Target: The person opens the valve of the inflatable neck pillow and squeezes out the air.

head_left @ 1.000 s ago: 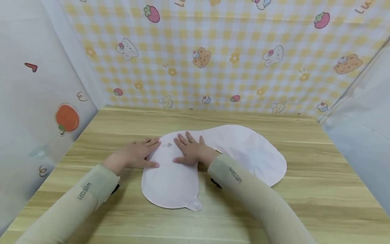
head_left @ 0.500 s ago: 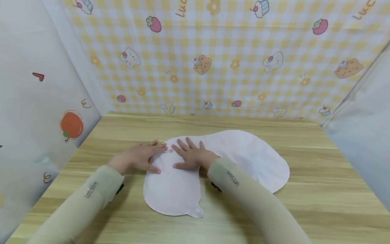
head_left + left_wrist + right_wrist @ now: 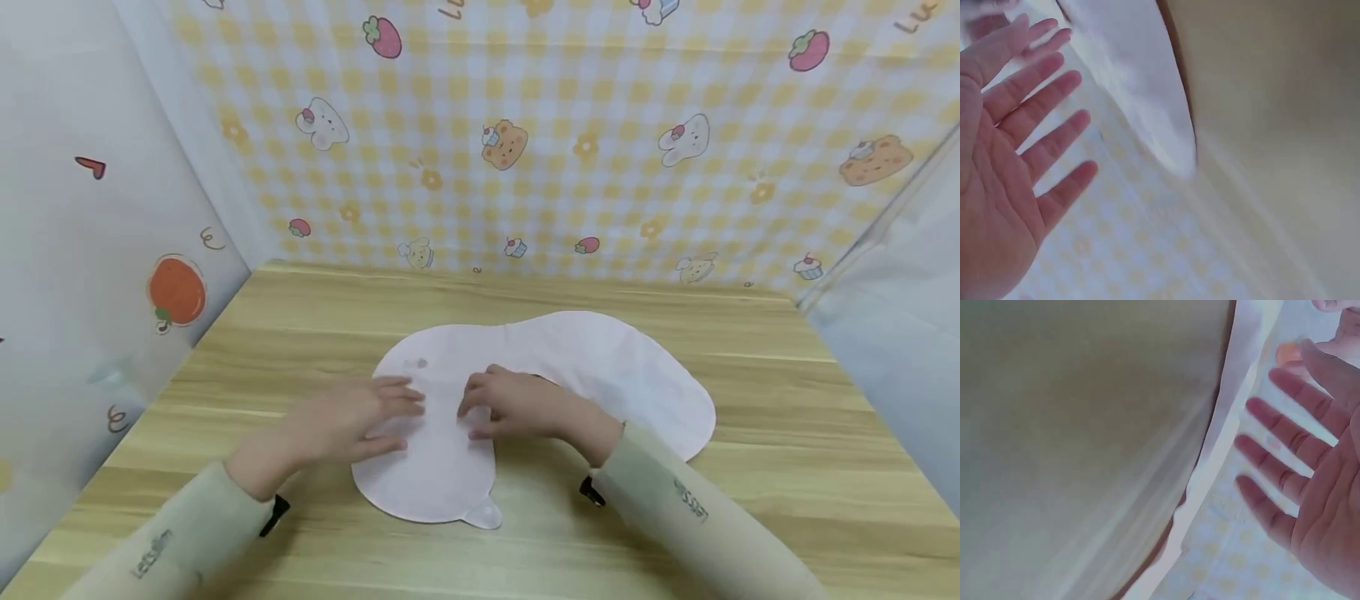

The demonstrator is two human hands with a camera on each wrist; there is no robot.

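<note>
A pale pink, curved neck pillow (image 3: 438, 479) lies nearly flat on the wooden table in the head view, its right part wrinkled. A small clear valve-like spot (image 3: 420, 363) shows on its upper left, and a little tab (image 3: 485, 514) sticks out at its lower end. Above the pillow's left part hovers my left hand (image 3: 352, 421), blurred, with fingers spread. My right hand (image 3: 517, 404) is over the inner edge, fingers loosely bent. In both wrist views the left palm (image 3: 1004, 156) and right palm (image 3: 1329, 494) face the camera, fingers extended and apart from the pillow.
The wood-grain table (image 3: 787, 467) carries the pillow. Behind it hangs a yellow checked cloth (image 3: 570, 192) with cartoon prints. White sheets close off the left side (image 3: 52, 275) and right side (image 3: 907, 275).
Both hands lay flat on the pillow earlier. They have lifted off and drawn back toward the person, the right hand also shifting right. The pillow stays in place.
</note>
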